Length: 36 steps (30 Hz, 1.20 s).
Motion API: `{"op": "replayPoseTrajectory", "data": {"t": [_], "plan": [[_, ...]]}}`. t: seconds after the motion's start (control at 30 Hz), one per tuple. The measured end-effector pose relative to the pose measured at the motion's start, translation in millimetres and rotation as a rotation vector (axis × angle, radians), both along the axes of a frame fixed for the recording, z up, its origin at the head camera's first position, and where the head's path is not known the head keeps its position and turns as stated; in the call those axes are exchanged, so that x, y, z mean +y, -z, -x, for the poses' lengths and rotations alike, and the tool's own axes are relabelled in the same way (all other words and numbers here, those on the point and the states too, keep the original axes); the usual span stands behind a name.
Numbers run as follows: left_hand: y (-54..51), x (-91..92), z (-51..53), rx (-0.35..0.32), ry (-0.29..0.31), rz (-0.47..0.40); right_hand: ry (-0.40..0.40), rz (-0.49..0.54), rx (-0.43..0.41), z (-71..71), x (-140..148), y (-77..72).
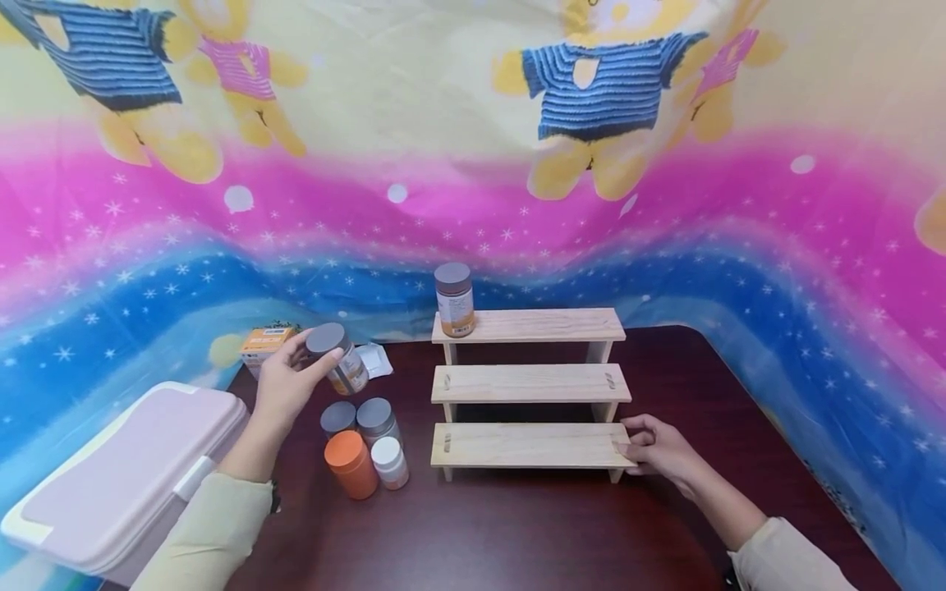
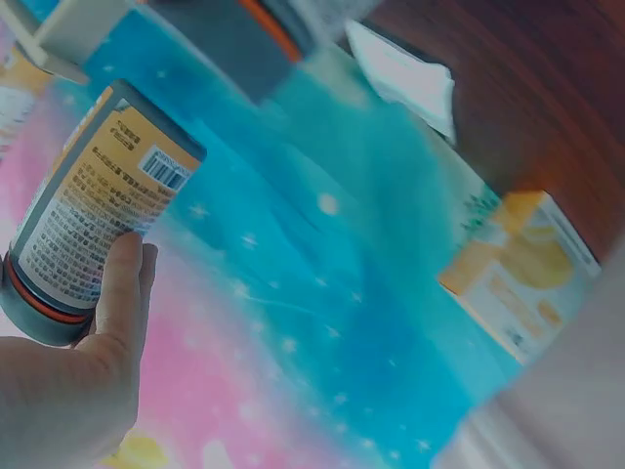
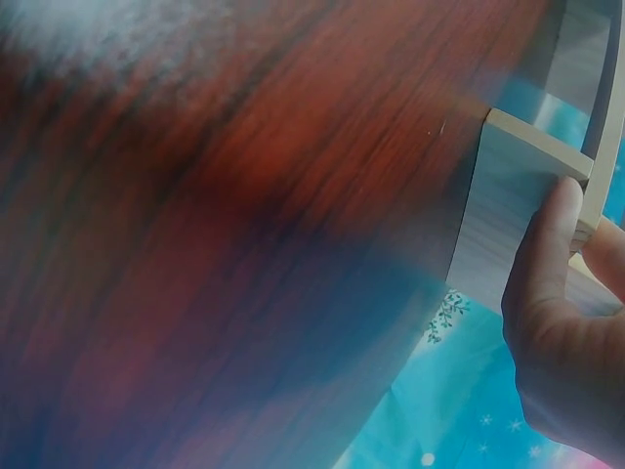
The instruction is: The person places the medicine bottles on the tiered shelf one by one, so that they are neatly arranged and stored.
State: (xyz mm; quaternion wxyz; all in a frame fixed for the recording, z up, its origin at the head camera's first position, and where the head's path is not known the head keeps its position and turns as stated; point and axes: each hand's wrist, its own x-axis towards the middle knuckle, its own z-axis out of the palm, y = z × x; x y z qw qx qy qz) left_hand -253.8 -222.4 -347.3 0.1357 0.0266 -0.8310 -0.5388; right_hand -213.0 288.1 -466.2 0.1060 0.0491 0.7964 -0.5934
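Observation:
My left hand (image 1: 284,386) grips a grey-lidded jar (image 1: 347,371) at its upper part, above the table left of the shelf; in the left wrist view the fingers lie along the jar's label (image 2: 107,195). My right hand (image 1: 665,451) pinches the right end of the lowest step of a three-tier wooden shelf (image 1: 528,446). In the right wrist view, the hand (image 3: 562,322) has its thumb on the shelf's end. Another grey-lidded jar (image 1: 455,304) stands upright at the left end of the top step.
Two grey-lidded jars (image 1: 377,419), an orange jar (image 1: 351,466) and a white bottle (image 1: 390,463) stand grouped left of the shelf. A pale case (image 1: 133,476) lies at the far left. Behind are an orange-white box (image 1: 254,345) and a white packet (image 1: 374,359).

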Motion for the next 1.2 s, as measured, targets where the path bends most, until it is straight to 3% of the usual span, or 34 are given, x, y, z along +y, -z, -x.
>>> {"op": "replayPoseTrajectory", "data": {"t": [0.27, 0.57, 0.87, 1.2], "plan": [[-1.8, 22.3, 2.3, -0.042, 0.134, 0.024, -0.001, 0.007, 0.003, 1.0, -1.4, -1.7], [-13.3, 46.9, 4.8, -0.061, 0.223, 0.044, 0.009, -0.013, -0.011, 1.3, -1.1, -2.7], [-26.6, 83.8, 7.9, -0.069, 0.286, 0.076, -0.002, 0.004, -0.009, 0.4, 0.4, -1.7], [-31.5, 131.1, 20.5, -0.079, 0.424, 0.070, -0.004, 0.006, -0.001, 0.3, 0.6, -1.0]]}}
